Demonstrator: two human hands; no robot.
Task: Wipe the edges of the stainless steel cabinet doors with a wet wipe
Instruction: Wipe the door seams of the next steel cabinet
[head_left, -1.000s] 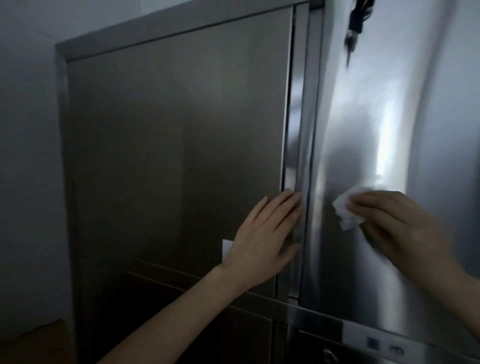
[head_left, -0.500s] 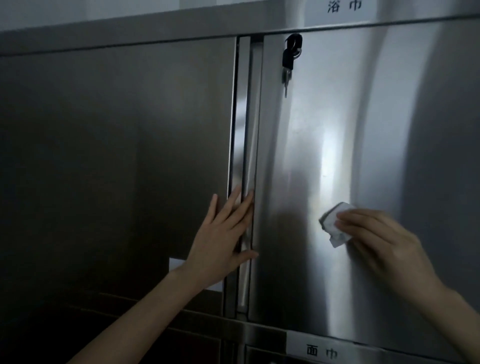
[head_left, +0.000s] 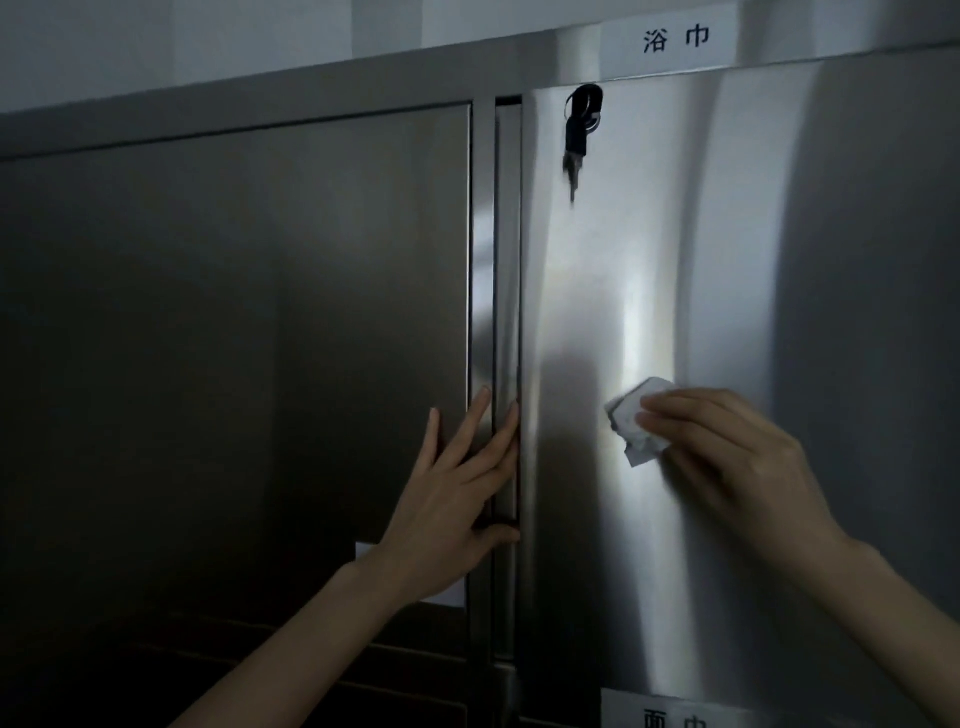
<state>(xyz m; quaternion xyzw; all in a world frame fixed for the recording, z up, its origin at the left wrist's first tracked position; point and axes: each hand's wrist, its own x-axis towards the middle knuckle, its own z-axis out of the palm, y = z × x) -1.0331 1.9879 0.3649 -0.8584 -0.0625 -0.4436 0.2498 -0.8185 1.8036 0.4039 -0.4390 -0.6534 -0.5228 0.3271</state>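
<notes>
Hardly anything has shifted: keys (head_left: 579, 135) hang above; left hand (head_left: 452, 499) lies flat and open on door edges (head_left: 506, 260); right hand (head_left: 727, 457) holds wet wipe (head_left: 631, 421) in bent fingers against the door.

Two bare hands and two bare forearms are seen, all lower than the hanging key (head_left: 579, 135). The left hand (head_left: 447, 514), down and to the left of the key, is slim, with long, narrow fingers (head_left: 467, 431) tipped by short, rounded nails. It is joined by a narrow wrist to the left forearm (head_left: 291, 654), which is uncovered and is found lower and farther left of the key. The right hand (head_left: 727, 457), down and to the right of the key, is seen from the back, with knuckles and tendons faintly marked and short nails at the fingertips. The right forearm (head_left: 893, 613), lower and farther right of the key, is likewise uncovered. Both arms are dimmed by shadow.
</notes>
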